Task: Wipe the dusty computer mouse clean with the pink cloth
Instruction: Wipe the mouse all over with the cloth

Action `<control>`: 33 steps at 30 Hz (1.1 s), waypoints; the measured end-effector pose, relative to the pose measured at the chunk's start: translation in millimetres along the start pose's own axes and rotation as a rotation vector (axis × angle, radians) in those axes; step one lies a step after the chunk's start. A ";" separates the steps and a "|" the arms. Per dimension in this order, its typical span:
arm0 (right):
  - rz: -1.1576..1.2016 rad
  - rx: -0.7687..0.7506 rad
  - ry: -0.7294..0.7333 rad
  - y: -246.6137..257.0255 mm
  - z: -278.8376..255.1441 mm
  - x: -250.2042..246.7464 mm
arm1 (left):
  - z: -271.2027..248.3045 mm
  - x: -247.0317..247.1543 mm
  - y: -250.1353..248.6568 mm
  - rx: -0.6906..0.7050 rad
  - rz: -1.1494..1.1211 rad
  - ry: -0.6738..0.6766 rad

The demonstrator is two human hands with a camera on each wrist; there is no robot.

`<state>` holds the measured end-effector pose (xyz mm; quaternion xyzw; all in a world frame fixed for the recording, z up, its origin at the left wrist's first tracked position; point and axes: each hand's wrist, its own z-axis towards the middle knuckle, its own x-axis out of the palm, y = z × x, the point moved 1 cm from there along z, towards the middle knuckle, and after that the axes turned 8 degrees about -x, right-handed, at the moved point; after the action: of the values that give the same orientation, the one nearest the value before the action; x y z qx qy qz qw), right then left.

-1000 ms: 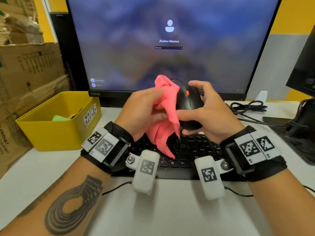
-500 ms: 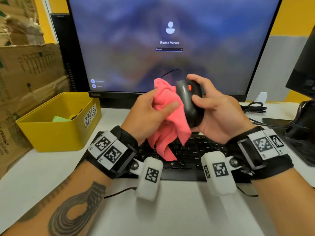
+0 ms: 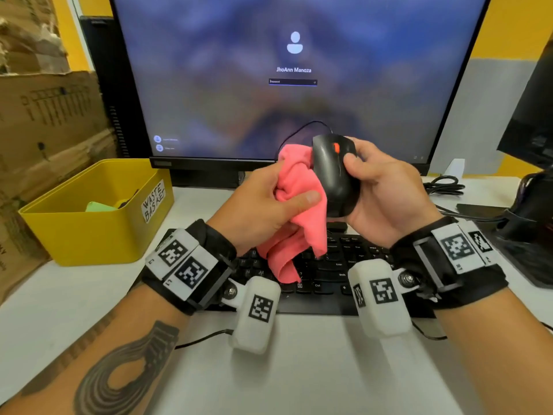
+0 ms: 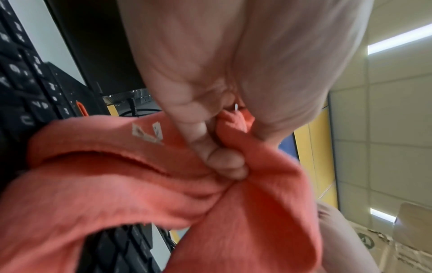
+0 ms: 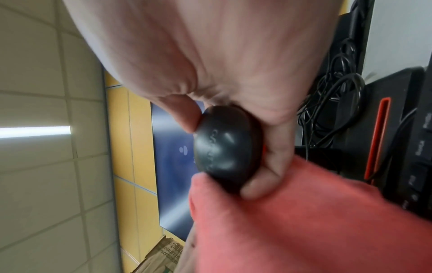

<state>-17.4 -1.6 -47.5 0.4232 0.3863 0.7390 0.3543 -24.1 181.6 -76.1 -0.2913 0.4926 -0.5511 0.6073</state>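
Head view shows your right hand [image 3: 386, 193] clamped around the black plastic computer mouse with the orange scroll wheel [image 3: 333, 172], thumb on its near side and fingers wrapped behind, holding it tilted in the air above the far edge of the black keyboard [image 3: 335, 271]. Your left hand [image 3: 260, 205] is curled tight on the bunched pink cloth [image 3: 299, 211], thumb pressed across the fabric, and the cloth touches the mouse's left flank while its loose end hangs down onto the keys. The mouse cable [image 3: 302, 130] loops up in front of the lit monitor [image 3: 293, 70]. Left wrist view shows your fingers [image 4: 224, 162] folded into the cloth [image 4: 117, 184]. Right wrist view shows the rounded rear of the mouse [image 5: 226, 146] pinched between thumb and fingers, the cloth [image 5: 304, 221] just below it. Toward the bench's [image 3: 299, 369] left edge stands a yellow plastic bin labelled "WASTE BASKET" [image 3: 95, 232].
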 end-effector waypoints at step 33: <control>0.292 0.136 -0.243 -8.3 1.9 3.1 | -4.0 4.9 -4.3 0.155 0.020 -0.236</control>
<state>-15.2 5.3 -53.0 0.5838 0.3243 0.6983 0.2578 -29.8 176.7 -74.9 -0.3014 0.3766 -0.5433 0.6871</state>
